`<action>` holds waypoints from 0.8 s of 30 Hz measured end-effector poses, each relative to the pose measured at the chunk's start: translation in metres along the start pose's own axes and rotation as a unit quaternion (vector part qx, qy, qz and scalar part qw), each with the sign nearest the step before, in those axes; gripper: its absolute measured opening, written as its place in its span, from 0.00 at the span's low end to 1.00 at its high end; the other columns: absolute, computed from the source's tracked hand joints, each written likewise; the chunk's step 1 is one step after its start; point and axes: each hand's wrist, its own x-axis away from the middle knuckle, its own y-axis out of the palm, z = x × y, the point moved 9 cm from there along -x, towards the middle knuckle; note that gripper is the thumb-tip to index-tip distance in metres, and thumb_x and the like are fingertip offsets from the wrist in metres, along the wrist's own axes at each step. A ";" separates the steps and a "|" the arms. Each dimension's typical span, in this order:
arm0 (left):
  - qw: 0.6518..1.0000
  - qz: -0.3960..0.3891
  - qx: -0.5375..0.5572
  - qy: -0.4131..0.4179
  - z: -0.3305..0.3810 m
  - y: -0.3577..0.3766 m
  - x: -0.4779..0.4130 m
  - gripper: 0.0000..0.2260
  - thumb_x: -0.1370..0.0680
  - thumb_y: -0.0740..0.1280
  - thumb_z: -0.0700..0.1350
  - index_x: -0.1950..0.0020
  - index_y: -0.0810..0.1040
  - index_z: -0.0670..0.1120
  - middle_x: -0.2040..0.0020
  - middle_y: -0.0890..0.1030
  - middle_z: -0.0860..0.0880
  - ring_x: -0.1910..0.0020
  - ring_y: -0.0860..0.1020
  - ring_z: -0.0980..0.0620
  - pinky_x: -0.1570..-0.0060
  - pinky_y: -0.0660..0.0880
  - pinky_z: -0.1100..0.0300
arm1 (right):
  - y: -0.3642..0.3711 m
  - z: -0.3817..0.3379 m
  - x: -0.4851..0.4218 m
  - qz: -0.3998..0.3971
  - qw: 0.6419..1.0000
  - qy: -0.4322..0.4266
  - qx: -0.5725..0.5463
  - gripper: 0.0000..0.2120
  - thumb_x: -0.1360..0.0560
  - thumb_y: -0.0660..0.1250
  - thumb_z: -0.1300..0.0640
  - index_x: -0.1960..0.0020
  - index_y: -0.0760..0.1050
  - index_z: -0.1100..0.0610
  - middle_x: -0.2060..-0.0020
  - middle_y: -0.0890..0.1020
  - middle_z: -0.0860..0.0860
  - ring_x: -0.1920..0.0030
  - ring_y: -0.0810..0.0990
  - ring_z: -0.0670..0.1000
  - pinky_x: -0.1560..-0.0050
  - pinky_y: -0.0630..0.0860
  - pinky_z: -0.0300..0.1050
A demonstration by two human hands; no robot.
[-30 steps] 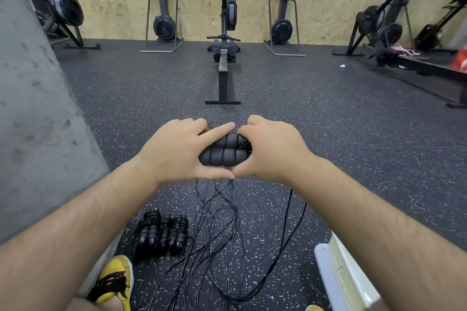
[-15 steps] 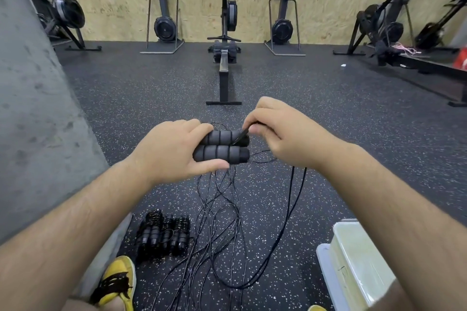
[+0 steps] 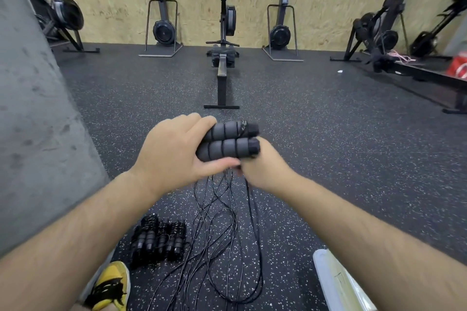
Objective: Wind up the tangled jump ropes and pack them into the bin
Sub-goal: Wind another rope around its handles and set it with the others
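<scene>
Jump rope handles [image 3: 228, 142] are being gripped mid-air by the left hand [image 3: 174, 156], fingers [image 3: 199, 120] curled round them. Fingers of the right hand [image 3: 265, 171] are being hidden underneath, so grip can't be told. Bin [image 3: 336, 283] is being cut off.

The right hand [image 3: 265, 171] tucks its fingertips out of our sight under the foam handles [image 3: 227, 145], and blur smears its hold on the cord [image 3: 249, 192], perhaps a pinch. The bottom edge cuts off the bin [image 3: 336, 283] and the yellow shoe [image 3: 111, 285].
</scene>
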 end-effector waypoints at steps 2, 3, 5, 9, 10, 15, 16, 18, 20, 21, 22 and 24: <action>0.999 0.003 -0.035 -0.031 -0.013 -0.002 -0.002 0.33 0.28 0.60 0.76 0.47 0.78 0.47 0.61 0.75 0.50 0.61 0.77 0.45 0.63 0.71 0.52 | 0.017 -0.005 0.006 -0.032 0.998 0.026 -0.057 0.13 0.18 0.55 0.61 0.59 0.69 0.50 0.66 0.77 0.50 0.69 0.76 0.46 0.70 0.70 0.35; 0.998 0.002 -0.054 -0.038 -0.020 -0.002 -0.002 0.33 0.27 0.60 0.76 0.48 0.78 0.47 0.61 0.75 0.50 0.61 0.77 0.45 0.64 0.71 0.52 | 0.024 -0.009 0.010 -0.046 0.993 0.041 -0.103 0.13 0.16 0.53 0.57 0.58 0.69 0.50 0.68 0.76 0.49 0.74 0.74 0.44 0.72 0.70 0.36; 0.995 -0.002 -0.088 -0.036 -0.031 0.000 -0.002 0.33 0.27 0.59 0.76 0.49 0.77 0.46 0.62 0.74 0.48 0.63 0.77 0.43 0.65 0.71 0.51 | 0.028 -0.013 0.014 -0.058 0.986 0.055 -0.149 0.14 0.15 0.52 0.52 0.55 0.71 0.52 0.71 0.73 0.48 0.76 0.71 0.43 0.71 0.70 0.41; 0.992 -0.018 -0.121 -0.033 -0.047 0.004 0.000 0.33 0.27 0.59 0.76 0.50 0.77 0.46 0.62 0.75 0.47 0.63 0.77 0.43 0.66 0.71 0.52 | 0.018 -0.024 0.020 -0.077 0.994 0.049 -0.062 0.15 0.15 0.53 0.50 0.53 0.76 0.51 0.67 0.76 0.46 0.68 0.73 0.46 0.62 0.72 0.44; 0.991 -0.023 -0.124 -0.032 -0.048 0.006 0.001 0.33 0.27 0.58 0.77 0.50 0.77 0.46 0.62 0.75 0.47 0.63 0.77 0.43 0.66 0.71 0.52 | 0.015 -0.026 0.022 -0.086 0.995 0.042 -0.027 0.15 0.16 0.54 0.50 0.52 0.76 0.51 0.64 0.78 0.47 0.65 0.75 0.47 0.59 0.73 0.45; 0.992 -0.036 -0.124 -0.014 -0.049 0.012 0.004 0.33 0.26 0.56 0.77 0.50 0.76 0.46 0.62 0.74 0.48 0.64 0.76 0.44 0.66 0.71 0.53 | 0.003 -0.038 0.029 -0.092 0.986 0.000 0.139 0.15 0.17 0.56 0.49 0.60 0.66 0.52 0.63 0.74 0.49 0.65 0.73 0.50 0.66 0.66 0.45; 0.991 -0.040 -0.124 -0.012 -0.048 0.014 0.005 0.34 0.26 0.56 0.77 0.50 0.76 0.46 0.62 0.73 0.48 0.64 0.76 0.43 0.66 0.71 0.53 | 0.000 -0.041 0.030 -0.095 0.982 -0.010 0.165 0.15 0.16 0.55 0.49 0.61 0.64 0.52 0.64 0.72 0.49 0.66 0.71 0.49 0.69 0.63 0.44; 0.991 -0.049 -0.122 -0.010 -0.048 0.017 0.006 0.33 0.26 0.55 0.77 0.51 0.76 0.47 0.63 0.73 0.48 0.64 0.76 0.43 0.66 0.70 0.53 | -0.007 -0.049 0.034 -0.099 0.972 -0.032 0.212 0.15 0.16 0.55 0.50 0.61 0.62 0.51 0.66 0.70 0.48 0.68 0.68 0.48 0.70 0.60 0.42; 0.992 -0.055 -0.116 -0.011 -0.050 0.019 0.007 0.33 0.27 0.55 0.77 0.53 0.75 0.47 0.63 0.72 0.49 0.64 0.76 0.44 0.66 0.69 0.53 | -0.014 -0.058 0.035 -0.086 0.958 -0.064 0.265 0.14 0.16 0.54 0.50 0.59 0.64 0.52 0.66 0.69 0.47 0.67 0.69 0.50 0.69 0.61 0.45; 0.992 -0.057 -0.111 -0.011 -0.050 0.019 0.008 0.33 0.27 0.55 0.77 0.53 0.75 0.47 0.63 0.72 0.49 0.64 0.75 0.44 0.66 0.69 0.54 | -0.019 -0.061 0.034 -0.070 0.949 -0.079 0.295 0.13 0.16 0.54 0.49 0.57 0.64 0.52 0.66 0.69 0.46 0.65 0.70 0.52 0.67 0.62 0.47; 0.993 -0.058 -0.105 -0.009 -0.050 0.020 0.008 0.33 0.27 0.55 0.77 0.53 0.75 0.47 0.63 0.72 0.50 0.64 0.75 0.44 0.66 0.68 0.54 | -0.025 -0.065 0.033 -0.050 0.940 -0.092 0.325 0.12 0.16 0.53 0.48 0.55 0.65 0.52 0.65 0.70 0.46 0.63 0.71 0.53 0.64 0.63 0.47; 0.994 -0.064 -0.091 -0.003 -0.048 0.023 0.008 0.33 0.28 0.55 0.77 0.53 0.75 0.47 0.64 0.73 0.50 0.65 0.76 0.44 0.66 0.70 0.54 | -0.036 -0.069 0.031 -0.008 0.920 -0.119 0.373 0.12 0.16 0.52 0.46 0.52 0.68 0.50 0.60 0.73 0.47 0.58 0.74 0.55 0.61 0.66 0.47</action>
